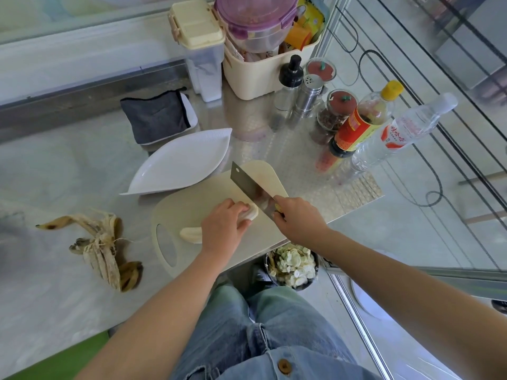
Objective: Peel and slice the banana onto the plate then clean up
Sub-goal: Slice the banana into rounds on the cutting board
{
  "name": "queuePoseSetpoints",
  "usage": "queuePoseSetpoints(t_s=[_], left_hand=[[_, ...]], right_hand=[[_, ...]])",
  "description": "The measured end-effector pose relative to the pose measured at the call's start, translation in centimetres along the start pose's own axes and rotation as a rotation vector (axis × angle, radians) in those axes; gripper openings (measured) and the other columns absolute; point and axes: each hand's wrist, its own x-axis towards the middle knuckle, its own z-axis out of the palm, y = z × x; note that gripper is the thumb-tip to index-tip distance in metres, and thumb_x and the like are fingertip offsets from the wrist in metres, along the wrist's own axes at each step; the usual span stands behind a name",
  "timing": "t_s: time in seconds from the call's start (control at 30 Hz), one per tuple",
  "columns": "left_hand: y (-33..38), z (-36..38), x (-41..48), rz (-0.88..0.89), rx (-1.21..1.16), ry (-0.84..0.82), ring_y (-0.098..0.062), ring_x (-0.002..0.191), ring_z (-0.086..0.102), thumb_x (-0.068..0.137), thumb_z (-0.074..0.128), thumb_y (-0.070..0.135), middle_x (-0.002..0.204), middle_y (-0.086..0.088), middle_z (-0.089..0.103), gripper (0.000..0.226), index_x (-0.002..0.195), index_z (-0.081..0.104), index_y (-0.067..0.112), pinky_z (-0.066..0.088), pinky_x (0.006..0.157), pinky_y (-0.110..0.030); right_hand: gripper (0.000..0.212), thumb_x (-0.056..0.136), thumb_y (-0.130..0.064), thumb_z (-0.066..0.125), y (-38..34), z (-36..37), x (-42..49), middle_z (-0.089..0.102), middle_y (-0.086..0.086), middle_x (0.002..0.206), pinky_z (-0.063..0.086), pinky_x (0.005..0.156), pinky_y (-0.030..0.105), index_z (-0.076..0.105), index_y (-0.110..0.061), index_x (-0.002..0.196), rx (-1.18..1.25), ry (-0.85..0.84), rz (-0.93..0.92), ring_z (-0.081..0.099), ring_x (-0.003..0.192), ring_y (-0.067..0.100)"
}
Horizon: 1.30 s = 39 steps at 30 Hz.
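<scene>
The peeled banana (pixel 190 235) lies across a cream cutting board (pixel 192 201) near the table's front edge. My left hand (pixel 223 224) curls over its middle and holds it down, hiding most of it; the right end (pixel 253 212) pokes out by my fingers. My right hand (pixel 297 218) grips the handle of a cleaver (pixel 248 185), whose blade stands right next to that end. A white leaf-shaped plate (pixel 181 163) with nothing on it sits just behind the board. The banana peel (pixel 103 248) lies spread on the table to the left.
A folded grey cloth (pixel 156 117) lies behind the plate. Containers, a cream basket (pixel 258 75), jars, a shaker and two bottles (pixel 384 127) crowd the back right. A bin (pixel 293 266) full of scraps stands on the floor below the table edge, by my knees.
</scene>
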Motion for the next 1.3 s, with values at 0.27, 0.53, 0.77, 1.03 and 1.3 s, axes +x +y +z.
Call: queuePoseSetpoints(t_s=[0.27,0.53,0.77,1.03,1.3], left_hand=[[-0.1,0.3,0.0,-0.009,-0.033,-0.006,-0.013,0.079,0.056,0.077,0.075,0.032,0.088,0.009,0.059,0.026,0.101,0.067,0.027,0.037,0.057,-0.024],[-0.8,0.4,-0.4,0.06,-0.059,0.023,-0.015,0.083,0.056,0.078,0.074,0.031,0.094,0.005,0.059,0.031,0.106,0.065,0.022,0.045,0.061,-0.027],[-1.0,0.3,-0.8,0.042,-0.036,0.042,-0.014,0.081,0.056,0.078,0.075,0.029,0.092,0.005,0.061,0.028,0.103,0.067,0.022,0.042,0.06,-0.023],[-1.0,0.3,-0.8,0.042,-0.045,0.036,-0.013,0.079,0.056,0.077,0.075,0.029,0.091,0.005,0.061,0.026,0.1,0.067,0.021,0.042,0.06,-0.022],[-0.8,0.4,-0.7,0.018,-0.062,0.033,-0.013,0.08,0.055,0.076,0.077,0.027,0.089,0.007,0.059,0.026,0.101,0.069,0.023,0.038,0.06,-0.022]], right_hand=[[0.011,0.091,-0.015,0.042,0.1,1.8,0.6,0.037,-0.004,0.065,0.034,0.06,0.032,0.034,-0.017,0.083,-0.014,-0.047,0.024,0.045,0.067,0.027],[0.018,0.094,-0.02,0.046,0.3,2.3,0.5,0.044,0.001,0.074,0.032,0.059,0.031,0.035,-0.015,0.08,0.064,-0.012,0.047,0.048,0.069,0.028],[0.017,0.092,-0.019,0.045,0.4,0.3,0.6,0.054,0.008,0.074,0.037,0.058,0.03,0.056,-0.008,0.1,0.031,0.006,-0.01,0.053,0.068,0.03],[0.013,0.093,-0.018,0.043,0.1,0.2,0.3,0.044,0.001,0.07,0.035,0.06,0.031,0.052,-0.01,0.097,0.01,-0.026,-0.003,0.045,0.066,0.025],[0.015,0.094,-0.018,0.042,-0.4,2.7,0.7,0.041,0.001,0.073,0.033,0.06,0.031,0.033,-0.016,0.082,0.022,-0.065,0.048,0.043,0.068,0.025]])
